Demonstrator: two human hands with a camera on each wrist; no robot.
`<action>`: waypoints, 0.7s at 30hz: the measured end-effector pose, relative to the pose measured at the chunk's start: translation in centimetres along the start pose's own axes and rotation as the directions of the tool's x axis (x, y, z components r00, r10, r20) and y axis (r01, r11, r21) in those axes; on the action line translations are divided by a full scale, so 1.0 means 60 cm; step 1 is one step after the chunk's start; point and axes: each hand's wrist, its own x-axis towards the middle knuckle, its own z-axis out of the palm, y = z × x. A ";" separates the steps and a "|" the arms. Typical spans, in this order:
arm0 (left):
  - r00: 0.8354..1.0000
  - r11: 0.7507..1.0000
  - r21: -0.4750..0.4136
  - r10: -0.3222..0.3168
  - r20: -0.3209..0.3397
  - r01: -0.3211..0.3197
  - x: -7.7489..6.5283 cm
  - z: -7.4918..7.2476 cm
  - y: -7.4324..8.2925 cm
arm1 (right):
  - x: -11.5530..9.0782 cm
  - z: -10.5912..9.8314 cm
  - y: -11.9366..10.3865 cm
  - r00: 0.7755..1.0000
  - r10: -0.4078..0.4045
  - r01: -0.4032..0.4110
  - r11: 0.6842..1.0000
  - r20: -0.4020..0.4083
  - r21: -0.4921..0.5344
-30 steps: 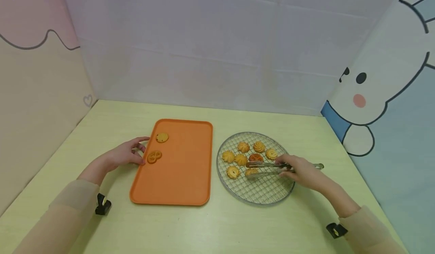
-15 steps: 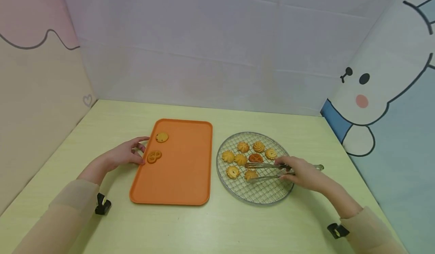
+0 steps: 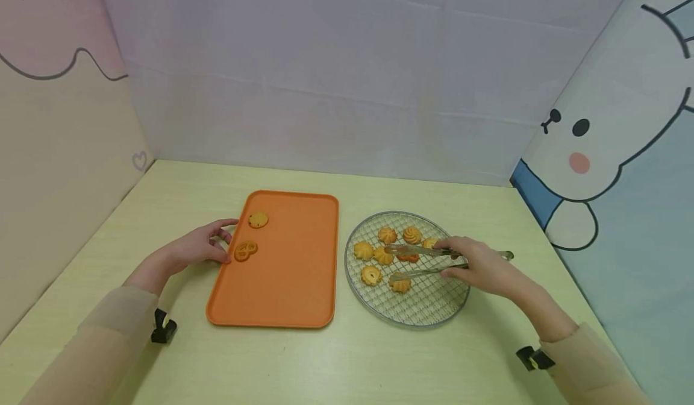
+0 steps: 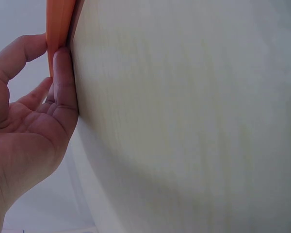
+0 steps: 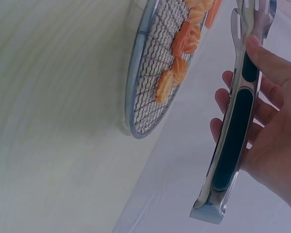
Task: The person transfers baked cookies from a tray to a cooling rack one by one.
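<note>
My left hand [image 3: 197, 249] holds the left rim of the orange tray [image 3: 287, 284], fingertips against its edge in the left wrist view. A round cookie [image 3: 258, 220] and a pretzel-shaped cookie [image 3: 246, 251] lie along the tray's left side. My right hand [image 3: 484, 266] grips metal tongs [image 5: 233, 141] with dark green grip pads. Their two arms stand apart over the round wire rack [image 3: 423, 314]. The upper arm partly covers a reddish-brown cookie [image 3: 408, 258]; the lower arm crosses a fluted cookie [image 3: 400, 283]. Nothing shows between the tong tips in the right wrist view.
Several more pale cookies sit on the rack, among them a ring-shaped cookie [image 3: 371, 275] and a swirled cookie [image 3: 412, 235]. Tray and rack stand side by side on a pale wooden table [image 3: 303, 363]. White cloth [image 3: 336, 79] rises behind, printed panels at both sides.
The tongs have spread wider. Their upper arm has moved away from me, across the reddish-brown cookie, and my right hand has shifted slightly with it. My left hand and the tray stay put.
</note>
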 end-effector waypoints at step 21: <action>1.000 1.000 -0.010 0.006 -0.005 -0.006 0.001 -0.001 -0.004 | 0.070 -0.039 -0.073 0.993 -0.112 0.111 0.993 -0.047 -0.027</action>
